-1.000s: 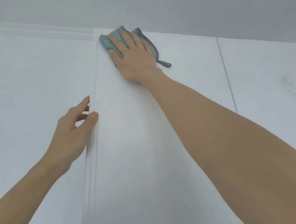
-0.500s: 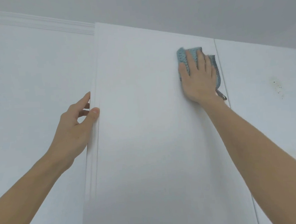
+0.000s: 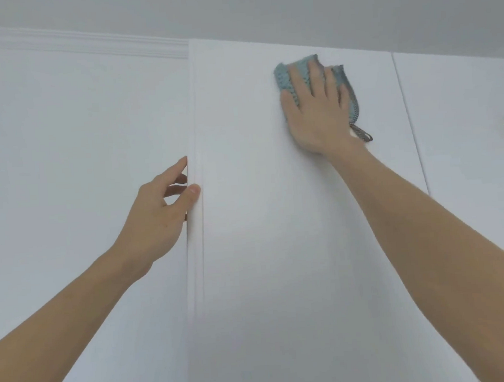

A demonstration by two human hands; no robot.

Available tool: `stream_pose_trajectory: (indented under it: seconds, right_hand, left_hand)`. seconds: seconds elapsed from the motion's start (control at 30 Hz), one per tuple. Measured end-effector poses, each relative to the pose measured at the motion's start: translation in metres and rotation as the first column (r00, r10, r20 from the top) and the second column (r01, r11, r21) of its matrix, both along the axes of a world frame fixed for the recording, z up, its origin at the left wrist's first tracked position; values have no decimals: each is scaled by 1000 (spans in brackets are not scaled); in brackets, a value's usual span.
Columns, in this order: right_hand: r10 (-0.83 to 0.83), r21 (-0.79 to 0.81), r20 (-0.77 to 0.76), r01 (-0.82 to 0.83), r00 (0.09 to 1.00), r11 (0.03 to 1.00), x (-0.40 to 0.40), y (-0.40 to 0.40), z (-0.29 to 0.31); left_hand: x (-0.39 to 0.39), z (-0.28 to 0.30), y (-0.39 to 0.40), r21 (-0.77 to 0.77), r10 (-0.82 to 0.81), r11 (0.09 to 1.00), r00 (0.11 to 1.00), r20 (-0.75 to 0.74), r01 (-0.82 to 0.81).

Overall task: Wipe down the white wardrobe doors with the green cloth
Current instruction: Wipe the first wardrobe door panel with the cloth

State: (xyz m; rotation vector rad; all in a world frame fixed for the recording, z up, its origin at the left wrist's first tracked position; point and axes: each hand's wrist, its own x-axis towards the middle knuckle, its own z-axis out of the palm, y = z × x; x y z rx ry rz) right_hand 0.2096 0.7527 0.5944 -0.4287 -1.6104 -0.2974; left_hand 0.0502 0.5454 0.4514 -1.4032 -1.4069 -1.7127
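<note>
- The green cloth [image 3: 284, 77] lies flat against the upper part of the open wardrobe door [image 3: 261, 219], near its top edge and toward its right side.
- The right hand [image 3: 317, 113] presses the cloth to the panel with straight, spread fingers; nothing is pinched, the palm simply bears on it. A small loop of the cloth hangs out below the hand.
- The left hand [image 3: 160, 214] steadies the same door by its left edge, thumb on the front face and fingers curled behind it.
- Progress, as a judgement: the wiping is at the top band of this door. The panel shows no wet streaks or visible dirt, so I cannot tell how much of it is done; the whole lower stretch seems likely to be left.
- The neighbouring door [image 3: 461, 113] to the right, just past the seam, carries dark specks near the frame's right edge and looks untouched.
- Ceiling moulding [image 3: 88, 48] runs above on the left.
</note>
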Motion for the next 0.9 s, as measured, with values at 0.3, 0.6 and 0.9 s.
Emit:
stream_pose_trajectory:
  seconds: [0.3, 0.6, 0.9]
  right_hand:
    - [-114, 497, 343, -77, 932, 864, -38, -48, -191]
    - [-73, 258, 157, 31, 985, 966, -48, -50, -66]
    - [-61, 462, 437, -166, 897, 871, -29, -50, -288]
  left_hand:
    - [4, -38, 9, 112, -147, 985, 982, 118, 134]
    - [11, -69, 0, 86, -148, 987, 972, 182, 134]
    - [38, -88, -2, 157, -261, 960, 944, 202, 232]
